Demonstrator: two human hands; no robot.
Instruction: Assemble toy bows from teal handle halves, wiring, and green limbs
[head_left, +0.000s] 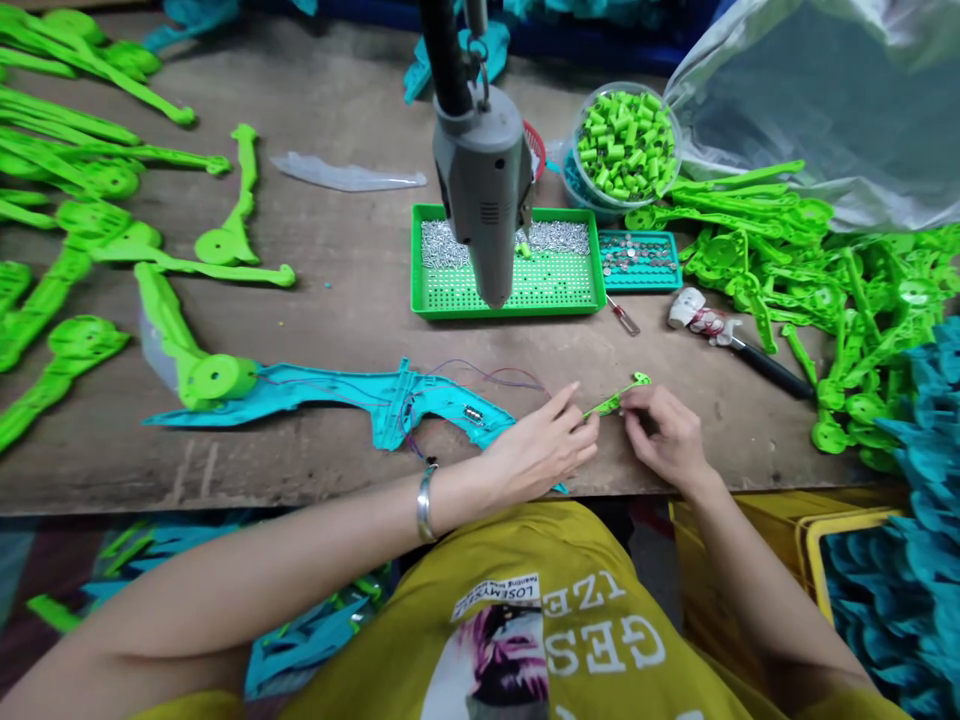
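Note:
A long blue plastic shell (322, 388) lies on the bench with thin wires along it and a round green piece (221, 378) at its left end. My left hand (544, 445) reaches over the shell's right end, its fingers closed on a small green part (606, 404). Close to the part's right end is my right hand (666, 432), thumb and fingertips pinched together at its edge. Whatever sits between those right fingertips is too small to make out.
A grey electric screwdriver (487, 200) hangs above a green tray (510, 305) of screws. Behind and right stand a blue tray (639, 280) and a tub of green caps (628, 145). A hammer (772, 368) lies near piled green parts (750, 240). More green parts (82, 230) lie left.

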